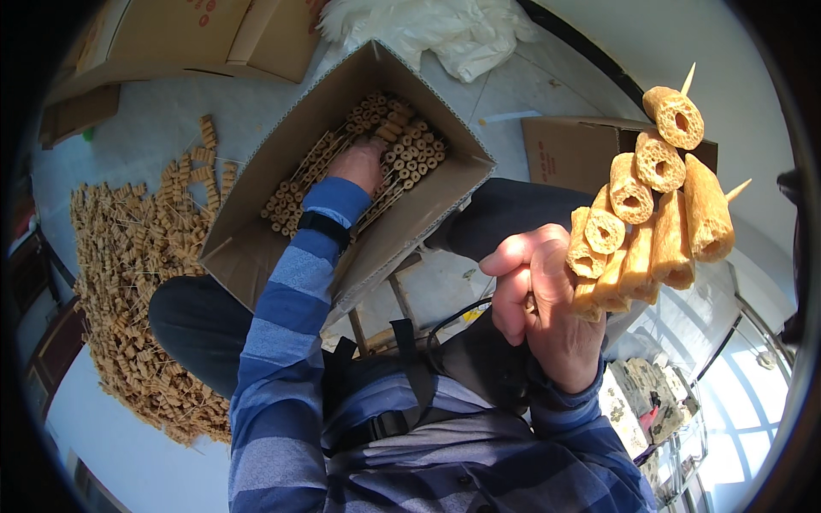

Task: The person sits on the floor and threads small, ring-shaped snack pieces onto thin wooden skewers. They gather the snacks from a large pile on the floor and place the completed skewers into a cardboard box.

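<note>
My right hand (pixel 556 295) is raised on the right, its fingers closed round the thin sticks of at least two skewers of hollow tan rolls (pixel 637 205). The rolls are porous and tube-shaped, threaded in rows, and two pale stick tips poke out beyond them. My left hand (pixel 359 162) reaches down into a cardboard box (pixel 436 209) between my knees. It lies on the packed skewers (pixel 318 161) in there, close to a row of rolls at the far wall. Its fingers are mostly hidden, so whether they grip a skewer does not show.
A large heap of the same skewers (pixel 141 299) spreads over the floor on the left. Bigger cardboard boxes (pixel 162 38) stand at the far left, white plastic sheeting (pixel 445 34) lies at the back, and another box (pixel 569 154) is behind my right knee.
</note>
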Available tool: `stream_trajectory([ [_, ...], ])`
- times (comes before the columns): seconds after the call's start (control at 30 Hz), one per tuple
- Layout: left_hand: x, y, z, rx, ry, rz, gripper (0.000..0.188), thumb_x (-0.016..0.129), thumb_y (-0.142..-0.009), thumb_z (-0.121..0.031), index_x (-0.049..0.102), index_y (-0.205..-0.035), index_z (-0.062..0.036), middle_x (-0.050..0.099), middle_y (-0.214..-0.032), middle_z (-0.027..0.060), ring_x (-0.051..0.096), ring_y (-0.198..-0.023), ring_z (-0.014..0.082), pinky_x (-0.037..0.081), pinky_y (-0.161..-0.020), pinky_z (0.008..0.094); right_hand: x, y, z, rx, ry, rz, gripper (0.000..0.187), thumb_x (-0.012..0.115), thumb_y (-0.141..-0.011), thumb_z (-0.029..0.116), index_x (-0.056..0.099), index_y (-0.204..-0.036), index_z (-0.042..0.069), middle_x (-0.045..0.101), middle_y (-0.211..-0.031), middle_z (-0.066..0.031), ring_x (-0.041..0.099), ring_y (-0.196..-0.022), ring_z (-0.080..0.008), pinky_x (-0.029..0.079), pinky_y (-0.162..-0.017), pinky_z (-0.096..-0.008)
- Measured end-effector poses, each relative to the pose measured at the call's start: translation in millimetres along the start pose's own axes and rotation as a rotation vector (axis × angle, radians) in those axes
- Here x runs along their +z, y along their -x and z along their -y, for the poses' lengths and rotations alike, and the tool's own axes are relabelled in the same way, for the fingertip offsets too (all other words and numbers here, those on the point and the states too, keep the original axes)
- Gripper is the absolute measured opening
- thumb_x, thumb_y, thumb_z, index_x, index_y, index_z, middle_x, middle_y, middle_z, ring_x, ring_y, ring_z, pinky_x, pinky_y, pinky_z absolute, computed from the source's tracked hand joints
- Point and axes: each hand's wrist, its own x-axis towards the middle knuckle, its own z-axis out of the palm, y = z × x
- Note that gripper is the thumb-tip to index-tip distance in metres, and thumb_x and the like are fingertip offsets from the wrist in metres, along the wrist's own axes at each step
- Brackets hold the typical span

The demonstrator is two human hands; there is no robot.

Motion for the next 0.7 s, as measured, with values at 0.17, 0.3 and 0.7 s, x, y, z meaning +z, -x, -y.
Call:
stream_trajectory([
  [0.17, -9.3, -28.6, 29.9, -0.086, 0.164, -0.058, 0.051, 0.061, -0.089, -0.008, 0.054, -0.139, -0.0071, 0.056, -0.137, 0.0243, 0.054, -0.127, 0.0404, 0.047, -0.106, 0.0450, 0.8, -1.4, -1.4, -0.050, -0.003, 0.065, 0.045, 0.038, -0.110, 0.033, 0.059, -0.094, -0.003, 0.046, -0.051, -0.0035, 0.040, -0.041, -0.0094, 0.034, -0.043, -0.0237],
  [0.3, 11.8, -56.4, 32.0, -0.060, 0.122, -0.048, 0.039, 0.057, -0.092, -0.016, 0.061, -0.130, -0.0069, 0.061, -0.128, 0.0271, 0.057, -0.120, 0.0429, 0.047, -0.102, 0.0468, -0.8, -2.0, -0.7, -0.080, 0.058, 0.108, 0.040, 0.039, -0.110, 0.028, 0.060, -0.096, -0.004, 0.047, -0.054, -0.0034, 0.042, -0.042, -0.0090, 0.034, -0.044, -0.0236],
  [0.7, 8.7, -48.1, -0.2, 0.029, -0.056, -0.046, 0.044, 0.066, -0.085, -0.016, 0.062, -0.129, -0.0100, 0.062, -0.129, 0.0218, 0.060, -0.118, 0.0403, 0.050, -0.101, 0.0477, 2.4, -1.8, 2.9, -0.014, 0.028, 0.075, 0.037, 0.040, -0.109, 0.026, 0.062, -0.095, 0.000, 0.048, -0.054, -0.0020, 0.043, -0.044, -0.0079, 0.033, -0.046, -0.0227],
])
